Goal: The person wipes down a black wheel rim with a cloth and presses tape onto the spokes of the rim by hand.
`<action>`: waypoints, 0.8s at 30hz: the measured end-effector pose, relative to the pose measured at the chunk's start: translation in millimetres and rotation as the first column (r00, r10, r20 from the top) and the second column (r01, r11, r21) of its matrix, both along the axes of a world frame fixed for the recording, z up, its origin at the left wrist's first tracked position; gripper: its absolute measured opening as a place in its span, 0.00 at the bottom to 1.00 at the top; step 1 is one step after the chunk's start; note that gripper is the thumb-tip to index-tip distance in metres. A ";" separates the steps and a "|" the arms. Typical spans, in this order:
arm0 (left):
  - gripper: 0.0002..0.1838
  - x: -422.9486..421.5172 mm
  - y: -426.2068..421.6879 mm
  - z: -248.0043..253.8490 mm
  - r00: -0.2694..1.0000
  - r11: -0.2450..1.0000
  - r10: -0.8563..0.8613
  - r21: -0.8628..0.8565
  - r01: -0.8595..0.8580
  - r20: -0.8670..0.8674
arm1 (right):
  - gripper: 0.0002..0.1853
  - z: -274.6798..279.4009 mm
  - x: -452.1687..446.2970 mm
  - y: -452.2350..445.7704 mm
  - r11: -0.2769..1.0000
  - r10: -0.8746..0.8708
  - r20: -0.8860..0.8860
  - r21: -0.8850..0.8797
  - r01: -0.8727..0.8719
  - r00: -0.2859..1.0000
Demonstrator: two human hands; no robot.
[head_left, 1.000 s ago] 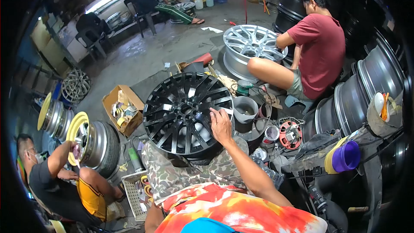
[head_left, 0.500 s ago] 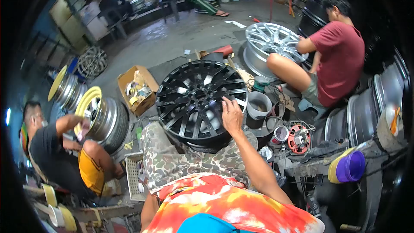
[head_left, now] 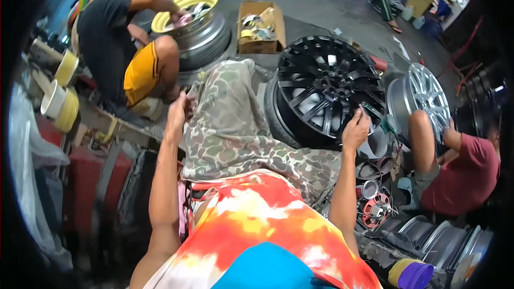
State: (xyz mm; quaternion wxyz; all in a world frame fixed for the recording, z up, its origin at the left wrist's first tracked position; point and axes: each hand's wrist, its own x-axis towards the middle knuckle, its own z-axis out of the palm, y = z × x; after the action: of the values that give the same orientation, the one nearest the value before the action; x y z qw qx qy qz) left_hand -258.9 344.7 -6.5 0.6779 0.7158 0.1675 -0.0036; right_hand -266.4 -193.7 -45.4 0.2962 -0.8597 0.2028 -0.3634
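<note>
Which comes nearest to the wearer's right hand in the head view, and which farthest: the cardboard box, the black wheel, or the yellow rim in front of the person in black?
From the right hand:
1. Black wheel: right by it, just ahead.
2. Cardboard box: ahead and to the left, past the wheel.
3. Yellow rim: farther left, past the box.

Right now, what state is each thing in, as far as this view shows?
Black wheel: tilted, spoked face upward, glossy
Right hand: fingers bent, at the black wheel's near edge
Left hand: apart from the black wheel
Cardboard box: open, items inside
Silver wheel: tilted
Yellow-rimmed wheel: tilted, yellow rim upward
</note>
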 end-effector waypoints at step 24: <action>0.27 69.6 -137.3 56.2 0.866 0.735 -0.279 0.672 -0.085 0.415 | 0.15 16.4 -11.9 5.3 0.985 0.028 -0.057 -0.168 -0.038 0.998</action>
State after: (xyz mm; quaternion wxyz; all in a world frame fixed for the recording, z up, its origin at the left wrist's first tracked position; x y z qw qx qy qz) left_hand -189.3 207.4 49.7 0.3924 0.8955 -0.0588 0.2016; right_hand -278.3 -188.4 -29.0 0.2223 -0.8947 0.1650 -0.3506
